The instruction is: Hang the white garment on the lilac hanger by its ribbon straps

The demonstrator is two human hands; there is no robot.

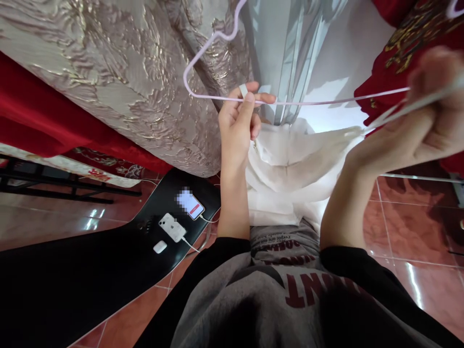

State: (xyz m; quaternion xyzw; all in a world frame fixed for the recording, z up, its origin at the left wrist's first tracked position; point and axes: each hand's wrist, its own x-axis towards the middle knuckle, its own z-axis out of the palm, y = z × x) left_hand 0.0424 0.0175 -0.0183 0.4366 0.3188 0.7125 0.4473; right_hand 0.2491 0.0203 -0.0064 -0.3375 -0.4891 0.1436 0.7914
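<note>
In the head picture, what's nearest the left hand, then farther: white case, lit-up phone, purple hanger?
1. Purple hanger: right in the left hand.
2. Lit-up phone: left, on the black table.
3. White case: same table, farther left.

1. Two bare hands: the left hand [236,113] at upper centre, the right hand [438,108] at upper right.
2. One thin lilac clothes hanger [308,103] across the upper half, plus one curved lilac piece [449,10] in the upper right corner.
3. One soft cream-white cloth [286,164] at centre.
4. Two smartphones left of centre: one lit-screen phone [192,205], one pale-backed phone [172,227].
5. Two white cables, one per phone.
6. One small rounded white case [160,247], lower left.
7. One glossy black tabletop [90,275], lower left.
</note>
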